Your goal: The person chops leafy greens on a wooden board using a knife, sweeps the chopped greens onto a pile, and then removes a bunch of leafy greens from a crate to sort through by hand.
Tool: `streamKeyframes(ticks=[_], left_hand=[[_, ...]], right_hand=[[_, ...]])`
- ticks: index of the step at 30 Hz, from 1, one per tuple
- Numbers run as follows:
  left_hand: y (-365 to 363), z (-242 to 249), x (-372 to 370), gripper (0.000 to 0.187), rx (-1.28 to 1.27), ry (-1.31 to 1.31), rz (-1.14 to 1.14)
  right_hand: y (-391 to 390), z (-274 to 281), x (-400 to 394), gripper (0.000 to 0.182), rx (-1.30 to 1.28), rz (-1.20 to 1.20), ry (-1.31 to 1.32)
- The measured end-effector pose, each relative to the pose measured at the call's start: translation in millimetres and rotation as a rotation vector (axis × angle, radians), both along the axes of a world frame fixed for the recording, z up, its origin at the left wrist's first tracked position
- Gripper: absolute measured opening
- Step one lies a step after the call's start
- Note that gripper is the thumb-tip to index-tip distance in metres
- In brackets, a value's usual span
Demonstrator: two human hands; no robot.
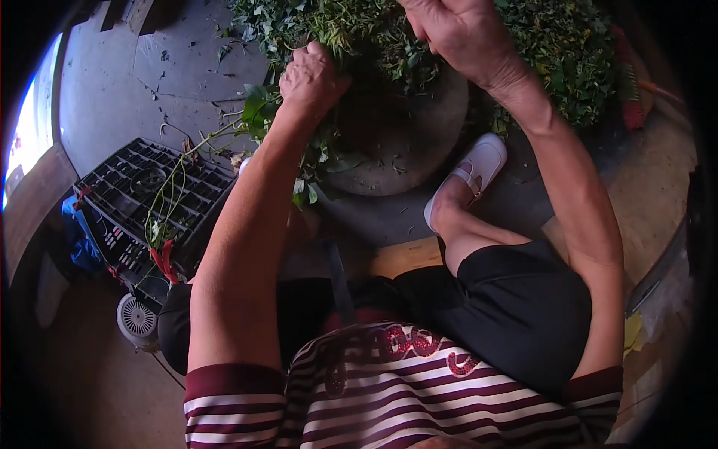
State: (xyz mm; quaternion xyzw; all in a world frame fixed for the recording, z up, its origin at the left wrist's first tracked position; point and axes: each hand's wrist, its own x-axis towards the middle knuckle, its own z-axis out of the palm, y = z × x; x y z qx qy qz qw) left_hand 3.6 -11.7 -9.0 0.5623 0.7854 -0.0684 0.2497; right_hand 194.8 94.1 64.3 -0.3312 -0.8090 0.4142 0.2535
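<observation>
My left hand is closed round a bunch of green leafy stems at the upper middle; a long vine trails from there down to the left. My right hand is raised at the top edge with its fingers curled, and what it holds, if anything, is hidden. Between and behind the hands lies a pile of cut greens. Under them is a round, dark board or slab. A second heap of chopped leaves stands at the upper right.
A black plastic crate stands at the left, with a vine and a red ribbon over it. Below it is a round grey fan-like device. My white shoe rests beside the slab. A red-edged tool lies at the right.
</observation>
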Motion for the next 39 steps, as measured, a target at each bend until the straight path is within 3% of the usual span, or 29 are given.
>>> streamKeyframes(ticks=[5,8,9,10,15,17,18,23,25,27,28,30,35,37,38,39], left_hand=[[3.0,0.7,2.0,0.057,-0.003,0.009,0.025],[-0.1,-0.7,2.9,0.055,-0.010,0.004,0.034],[0.9,-0.1,3.1,0.055,0.007,0.003,0.037],[2.9,1.9,3.1,0.055,0.013,0.007,0.037],[0.0,0.6,1.4,0.053,0.006,-0.023,0.036],[0.3,0.4,0.7,0.053,0.007,-0.041,0.031],[1.0,-0.4,0.8,0.054,-0.002,-0.029,0.035],[1.3,-0.8,1.0,0.055,-0.009,-0.014,0.032],[-0.4,-0.9,0.8,0.055,0.006,-0.023,0.040],[-4.0,-0.8,-0.1,0.055,0.022,-0.034,0.035],[-3.3,-0.1,0.6,0.055,0.049,-0.044,0.023],[2.2,1.2,1.2,0.056,0.052,-0.031,0.038],[0.1,1.2,3.3,0.057,0.012,-0.023,0.050],[-5.9,-1.6,1.7,0.057,-0.003,-0.017,0.050],[-6.4,-1.3,0.7,0.057,0.014,-0.040,0.038],[-3.4,-0.7,-0.2,0.056,0.041,-0.061,0.026]], right_hand=[[-2.9,24.8,-6.4,0.026,0.112,0.021,0.137],[-18.8,-30.0,-16.1,0.025,0.202,-0.047,0.210],[-26.9,-55.0,-13.6,0.025,0.164,-0.040,0.074],[-30.9,-59.9,-6.2,0.028,0.076,0.066,-0.381],[-12.7,-55.8,-1.5,0.030,0.026,0.069,-0.351],[-8.7,-42.0,-6.2,0.028,0.056,0.054,-0.175],[-2.2,-37.7,-16.8,0.024,0.278,0.041,0.148],[3.5,25.1,-18.2,0.023,0.187,0.043,0.116],[-3.6,26.1,-19.4,0.023,0.169,0.012,0.187],[-14.2,-9.9,-24.8,0.023,0.204,-0.044,0.310],[-26.6,-38.6,-25.1,0.024,0.139,-0.062,0.265],[-34.7,-61.3,-10.2,0.028,0.036,0.092,-0.443],[-9.7,-60.0,-7.5,0.031,0.042,0.050,-0.367],[-10.5,-44.7,-8.4,0.029,0.141,0.068,-0.153],[-1.8,-41.5,-18.7,0.028,0.361,0.061,0.152],[2.4,-27.5,-21.6,0.028,0.379,0.075,0.171]])
